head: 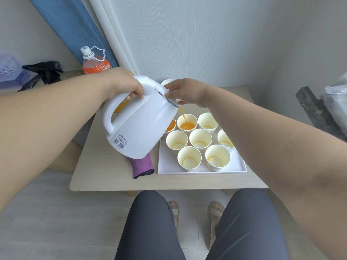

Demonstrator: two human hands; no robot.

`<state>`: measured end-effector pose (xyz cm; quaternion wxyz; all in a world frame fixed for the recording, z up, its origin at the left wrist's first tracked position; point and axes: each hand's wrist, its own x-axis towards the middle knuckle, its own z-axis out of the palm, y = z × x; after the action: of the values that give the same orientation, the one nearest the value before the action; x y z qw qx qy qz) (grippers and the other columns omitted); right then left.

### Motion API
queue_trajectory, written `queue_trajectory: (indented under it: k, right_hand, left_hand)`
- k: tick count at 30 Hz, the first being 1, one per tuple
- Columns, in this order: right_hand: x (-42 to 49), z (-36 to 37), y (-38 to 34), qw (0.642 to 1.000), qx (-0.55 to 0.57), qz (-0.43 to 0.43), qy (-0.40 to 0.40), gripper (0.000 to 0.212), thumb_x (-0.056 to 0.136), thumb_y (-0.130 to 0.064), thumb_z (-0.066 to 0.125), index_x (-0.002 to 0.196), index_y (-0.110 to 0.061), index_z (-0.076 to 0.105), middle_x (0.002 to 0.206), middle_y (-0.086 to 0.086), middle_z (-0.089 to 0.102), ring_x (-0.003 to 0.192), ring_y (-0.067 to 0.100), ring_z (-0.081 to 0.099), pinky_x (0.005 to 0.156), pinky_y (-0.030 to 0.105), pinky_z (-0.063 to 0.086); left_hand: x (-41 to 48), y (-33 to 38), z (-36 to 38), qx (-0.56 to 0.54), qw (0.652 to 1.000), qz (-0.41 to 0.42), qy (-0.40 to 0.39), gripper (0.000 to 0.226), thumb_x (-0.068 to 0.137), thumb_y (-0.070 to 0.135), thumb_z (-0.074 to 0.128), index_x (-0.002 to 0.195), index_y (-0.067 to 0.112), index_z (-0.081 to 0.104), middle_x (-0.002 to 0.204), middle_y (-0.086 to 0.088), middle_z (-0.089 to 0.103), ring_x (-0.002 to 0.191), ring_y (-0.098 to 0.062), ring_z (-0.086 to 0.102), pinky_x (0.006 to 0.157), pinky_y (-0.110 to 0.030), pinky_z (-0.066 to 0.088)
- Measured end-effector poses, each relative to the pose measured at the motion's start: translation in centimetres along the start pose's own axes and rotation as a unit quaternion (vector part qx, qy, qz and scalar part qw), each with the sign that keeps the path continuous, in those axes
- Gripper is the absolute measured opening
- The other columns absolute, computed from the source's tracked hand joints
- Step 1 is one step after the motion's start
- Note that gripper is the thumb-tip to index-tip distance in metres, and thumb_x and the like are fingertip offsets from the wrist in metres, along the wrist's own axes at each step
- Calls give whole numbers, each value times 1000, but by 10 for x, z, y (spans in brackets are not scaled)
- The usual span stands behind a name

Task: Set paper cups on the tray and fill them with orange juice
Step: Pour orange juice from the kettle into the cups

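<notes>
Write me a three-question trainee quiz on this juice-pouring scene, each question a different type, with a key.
1. True or false: the left hand holds the kettle by its handle.
2. Multiple choice: where does the juice stream land? A) the middle back-row cup B) the front right cup C) the bare tray
3. Fill in: the purple cloth lies on the table, to the ____ of the tray.

Key
1. True; the right hand steadies the lid end.
2. A
3. left
</notes>
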<state>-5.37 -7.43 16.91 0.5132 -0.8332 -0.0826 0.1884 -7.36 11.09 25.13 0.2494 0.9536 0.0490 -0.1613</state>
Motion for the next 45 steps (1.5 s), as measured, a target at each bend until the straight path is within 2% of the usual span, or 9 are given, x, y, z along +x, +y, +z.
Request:
queue_trajectory:
  k: [3,12,20,25,29,32,39,45]
  right_hand:
    - [1,0,1,1000,5,1,-1,49,89,-27,64,136,-15,52,134,3,53,118,20,55,88,25,51]
    - [-2,-1,-1,1000,8,-5,3,48,90,-26,62,136,-15,52,133,2,54,118,18,55,72,15,49]
    - [-2,-2,-1,1000,11,-10,6,46,91,-26,62,134,-16,54,131,3,56,118,19,55,76,18,49]
    - [-1,-1,0,1000,15,-10,3,46,90,-26,63,133,-15,55,131,2,57,118,19,56,79,20,50]
    - [-1,-1,-1,1000,13,-12,3,45,90,-27,63,133,-17,55,131,1,56,117,18,56,78,20,50]
    - [-2,-2,-2,1000,13,-11,5,44,90,-27,62,133,-17,56,130,2,57,117,18,56,85,25,50]
    - [-3,-3,-3,1000,14,-12,3,46,91,-26,62,135,-16,53,132,2,56,118,18,54,79,19,49]
    - [-3,-3,-3,1000,17,-10,4,47,91,-25,62,135,-16,53,133,2,55,119,18,54,79,19,48]
  left_hand:
    - [1,0,0,-1,1000,-1,-2,22,70,2,67,60,9,49,55,-11,46,49,-23,39,53,-26,34]
    - [2,1,-1,7,1000,1,-1,22,70,3,68,60,9,49,53,-11,46,49,-23,39,52,-25,34]
    - [3,3,-2,3,1000,-1,1,24,71,0,67,59,10,49,45,-6,45,46,-21,38,49,-23,34]
    - [2,4,-2,9,1000,0,-3,20,70,2,68,63,9,50,56,-13,45,49,-22,38,52,-25,34]
    - [1,4,-4,13,1000,-1,0,22,69,3,68,60,9,49,55,-13,45,50,-23,39,54,-25,35]
    - [1,4,-4,16,1000,1,2,22,69,4,68,59,9,49,56,-12,46,50,-23,39,54,-25,35]
    - [2,5,-7,25,1000,2,-2,24,68,7,69,56,9,48,56,-12,47,50,-23,41,55,-26,35]
    - [1,4,-8,29,1000,4,0,22,66,9,70,56,8,50,58,-13,49,54,-24,43,59,-28,37]
